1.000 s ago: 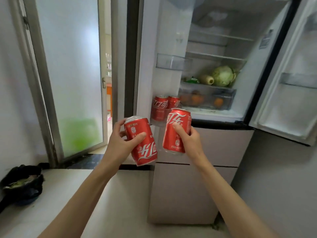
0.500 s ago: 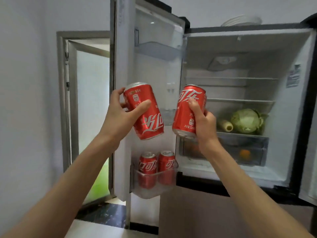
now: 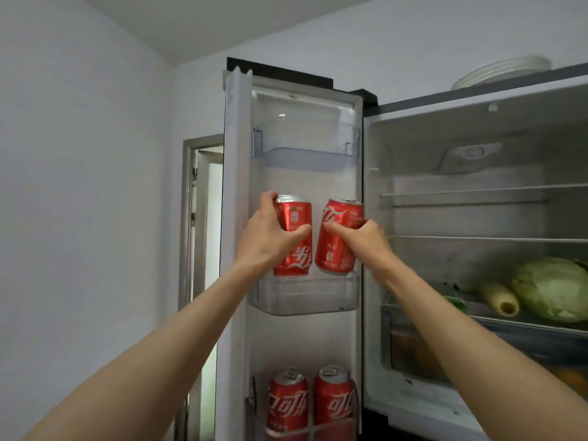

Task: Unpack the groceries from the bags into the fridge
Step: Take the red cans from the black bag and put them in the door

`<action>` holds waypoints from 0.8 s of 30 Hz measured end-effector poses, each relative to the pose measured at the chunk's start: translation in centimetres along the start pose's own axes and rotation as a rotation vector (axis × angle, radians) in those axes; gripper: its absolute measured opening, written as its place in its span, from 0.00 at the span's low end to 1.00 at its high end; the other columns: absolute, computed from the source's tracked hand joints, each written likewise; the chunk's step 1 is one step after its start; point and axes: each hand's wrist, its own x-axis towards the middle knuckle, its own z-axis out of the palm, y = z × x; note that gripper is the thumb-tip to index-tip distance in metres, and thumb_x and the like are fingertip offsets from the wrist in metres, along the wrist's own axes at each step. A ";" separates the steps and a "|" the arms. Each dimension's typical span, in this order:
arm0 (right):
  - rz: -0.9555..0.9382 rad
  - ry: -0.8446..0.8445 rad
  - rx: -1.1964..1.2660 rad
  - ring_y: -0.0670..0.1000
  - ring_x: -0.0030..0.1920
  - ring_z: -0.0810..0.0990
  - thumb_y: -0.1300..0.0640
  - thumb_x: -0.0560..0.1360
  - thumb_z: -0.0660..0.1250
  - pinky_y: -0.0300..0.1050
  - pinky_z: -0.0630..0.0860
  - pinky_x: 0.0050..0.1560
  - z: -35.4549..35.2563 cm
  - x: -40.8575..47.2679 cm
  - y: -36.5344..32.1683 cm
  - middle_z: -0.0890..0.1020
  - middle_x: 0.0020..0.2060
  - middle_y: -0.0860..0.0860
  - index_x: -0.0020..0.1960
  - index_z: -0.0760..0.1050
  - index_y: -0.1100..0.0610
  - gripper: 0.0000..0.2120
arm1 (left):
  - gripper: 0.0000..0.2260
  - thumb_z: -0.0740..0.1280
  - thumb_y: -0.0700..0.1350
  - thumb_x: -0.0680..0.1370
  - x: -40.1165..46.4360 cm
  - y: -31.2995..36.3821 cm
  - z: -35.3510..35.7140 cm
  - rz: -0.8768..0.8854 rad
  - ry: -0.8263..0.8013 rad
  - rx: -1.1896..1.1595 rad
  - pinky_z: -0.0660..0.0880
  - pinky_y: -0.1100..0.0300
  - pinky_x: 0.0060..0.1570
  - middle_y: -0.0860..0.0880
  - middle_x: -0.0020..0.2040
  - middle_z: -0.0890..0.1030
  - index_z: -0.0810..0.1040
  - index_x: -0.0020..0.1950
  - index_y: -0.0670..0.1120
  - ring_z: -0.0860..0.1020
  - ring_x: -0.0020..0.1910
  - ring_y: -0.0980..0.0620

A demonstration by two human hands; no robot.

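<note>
Gripping one red can each, left hand (image 3: 270,237) and right hand (image 3: 366,238) — fingers wrapped tight.

Non-task surroundings only. White wall (image 3: 79,186) fills the 9 o'clock side; it meets the pale ceiling (image 3: 222,20) at 12 o'clock. Grey-framed doorway (image 3: 199,218) at about 8 o'clock from frame centre, partly hidden behind the open appliance door; bright daylight shows through it. Stack of white plates (image 3: 502,71) at 2 o'clock, resting on the top of the appliance, only rims visible.
</note>
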 end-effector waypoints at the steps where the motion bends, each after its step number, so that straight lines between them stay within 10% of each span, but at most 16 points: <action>1: 0.003 -0.035 -0.032 0.54 0.47 0.83 0.39 0.58 0.73 0.56 0.77 0.55 0.2 0.2 0.5 0.84 0.46 0.53 0.38 0.76 0.49 0.16 | 0.34 0.73 0.52 0.69 0.1 -0.3 0.5 -0.019 -0.018 0.043 0.76 0.49 0.55 0.44 0.58 0.78 0.60 0.68 0.48 0.79 0.53 0.45; 24: -0.141 -0.199 -0.198 0.47 0.49 0.76 0.46 0.68 0.73 0.42 0.75 0.47 1.2 0.8 3.6 0.76 0.59 0.52 0.68 0.62 0.55 0.35 | 0.29 0.74 0.51 0.69 0.9 -3.1 2.8 -0.222 -0.140 0.206 0.76 0.58 0.42 0.44 0.55 0.77 0.66 0.62 0.41 0.78 0.46 0.49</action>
